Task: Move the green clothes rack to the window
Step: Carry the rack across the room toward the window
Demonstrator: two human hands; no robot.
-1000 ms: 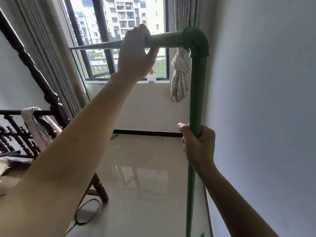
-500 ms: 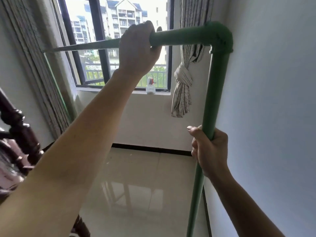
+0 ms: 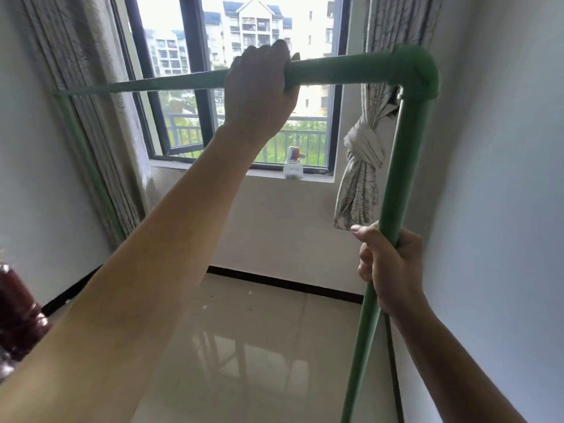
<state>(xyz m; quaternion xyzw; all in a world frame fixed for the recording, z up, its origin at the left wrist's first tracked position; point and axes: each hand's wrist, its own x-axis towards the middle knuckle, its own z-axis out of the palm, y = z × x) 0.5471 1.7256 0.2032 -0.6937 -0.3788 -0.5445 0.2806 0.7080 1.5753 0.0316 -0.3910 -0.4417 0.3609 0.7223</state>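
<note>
Green clothes rack (image 3: 393,190) occupies the view from 10 o'clock to 5 o'clock: top rail running across in front of the window (image 3: 244,87), near upright descending close beside the right wall (image 3: 503,209). Far upright stands just beside the left curtain (image 3: 91,102).

Left hand (image 3: 259,96) is clenched over the top rail, near the corner elbow. Right hand (image 3: 390,264) is wrapped around the near upright, about mid-height.

Assessment: tubing appears rigid and smooth, probably light for its span. Frame is tall and wide, so likely to rack or swing. Holding rail and upright together controls tilt. Glossy tile floor (image 3: 259,346) may let the feet slide. A small bottle (image 3: 293,167) sits on the sill at 12 o'clock.
</note>
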